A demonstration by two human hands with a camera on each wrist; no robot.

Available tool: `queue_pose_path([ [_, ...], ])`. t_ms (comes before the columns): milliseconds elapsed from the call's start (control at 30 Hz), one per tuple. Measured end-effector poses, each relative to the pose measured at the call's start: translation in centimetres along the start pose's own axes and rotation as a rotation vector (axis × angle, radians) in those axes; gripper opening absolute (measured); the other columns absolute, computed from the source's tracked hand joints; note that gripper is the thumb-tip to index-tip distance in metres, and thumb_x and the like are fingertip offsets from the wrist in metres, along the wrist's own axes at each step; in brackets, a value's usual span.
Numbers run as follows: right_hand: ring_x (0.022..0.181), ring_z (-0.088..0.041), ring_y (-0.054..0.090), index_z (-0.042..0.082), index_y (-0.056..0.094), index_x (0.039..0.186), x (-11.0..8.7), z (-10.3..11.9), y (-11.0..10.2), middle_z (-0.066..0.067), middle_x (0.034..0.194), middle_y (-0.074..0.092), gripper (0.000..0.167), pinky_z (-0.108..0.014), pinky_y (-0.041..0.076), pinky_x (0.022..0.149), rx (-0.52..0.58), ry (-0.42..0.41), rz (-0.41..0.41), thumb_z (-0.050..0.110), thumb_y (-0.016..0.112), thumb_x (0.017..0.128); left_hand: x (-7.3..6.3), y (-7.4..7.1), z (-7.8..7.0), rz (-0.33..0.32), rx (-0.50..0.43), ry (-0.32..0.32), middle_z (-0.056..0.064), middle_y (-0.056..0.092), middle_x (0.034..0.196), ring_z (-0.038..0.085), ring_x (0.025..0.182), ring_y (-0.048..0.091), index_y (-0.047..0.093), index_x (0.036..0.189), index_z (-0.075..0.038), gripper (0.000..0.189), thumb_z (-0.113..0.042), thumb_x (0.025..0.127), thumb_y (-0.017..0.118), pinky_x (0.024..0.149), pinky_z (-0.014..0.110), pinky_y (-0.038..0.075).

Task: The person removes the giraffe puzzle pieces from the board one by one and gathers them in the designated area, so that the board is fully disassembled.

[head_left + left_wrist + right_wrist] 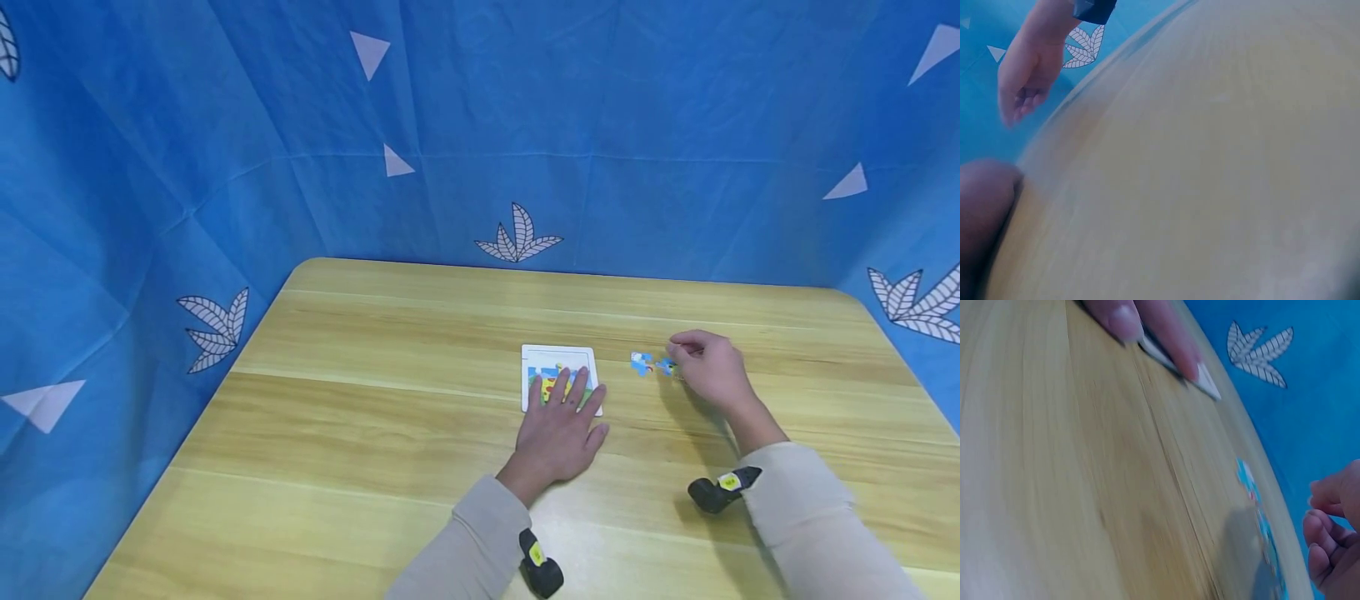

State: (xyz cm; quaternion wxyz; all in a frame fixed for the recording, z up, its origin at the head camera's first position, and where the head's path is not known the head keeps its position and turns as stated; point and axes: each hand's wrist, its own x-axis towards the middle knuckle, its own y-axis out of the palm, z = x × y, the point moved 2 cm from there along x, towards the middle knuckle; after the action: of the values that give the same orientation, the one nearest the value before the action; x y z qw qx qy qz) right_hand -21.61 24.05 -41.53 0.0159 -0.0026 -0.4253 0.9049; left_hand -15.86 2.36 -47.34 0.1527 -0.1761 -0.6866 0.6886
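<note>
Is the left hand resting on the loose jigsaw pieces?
No, the left hand has its fingers on the white-framed jigsaw puzzle.

From above, the head view faces forward and down; both wrist views, closer, share the table (360, 425).

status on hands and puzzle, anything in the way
Left hand spread, partly covering white-framed square jigsaw puzzle. Right hand curled, raised beside small multicoloured jigsaw pieces.

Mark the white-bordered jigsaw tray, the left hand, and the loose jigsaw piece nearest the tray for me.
White-bordered jigsaw tray (558, 348): head view, on its far border.
Left hand (557, 435): head view, on its back.
Loose jigsaw piece (641, 362): head view, on its printed face.
</note>
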Motion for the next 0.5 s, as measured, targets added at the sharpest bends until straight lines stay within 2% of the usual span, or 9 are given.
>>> queue_pose_path([
  [233,0.104,-0.038,0.057,-0.002,0.059,0.122,0.6,2.1,1.6,-0.021,0.108,0.062,0.038,-0.051,0.046,0.084,0.03,-0.043,0.037,0.026,0.048,0.098,0.0,0.0,-0.1,-0.012,-0.011,0.002,-0.005,0.008,0.16,0.02,0.147,0.004,0.015,0.151,-0.035,0.056,-0.055,0.098,0.012,0.113,0.057,0.008],
  [500,0.102,-0.036,0.058,-0.001,0.061,0.118,1.5,4.1,3.9,-0.022,0.109,0.063,0.033,-0.048,0.048,0.084,0.07,-0.101,0.07,0.022,0.05,0.097,0.1,0.1,-0.1,-0.019,0.002,-0.02,-0.007,0.009,0.159,0.019,0.147,0.006,0.018,0.15,-0.038,0.055,-0.056,0.098,0.013,0.107,0.066,0.008],
])
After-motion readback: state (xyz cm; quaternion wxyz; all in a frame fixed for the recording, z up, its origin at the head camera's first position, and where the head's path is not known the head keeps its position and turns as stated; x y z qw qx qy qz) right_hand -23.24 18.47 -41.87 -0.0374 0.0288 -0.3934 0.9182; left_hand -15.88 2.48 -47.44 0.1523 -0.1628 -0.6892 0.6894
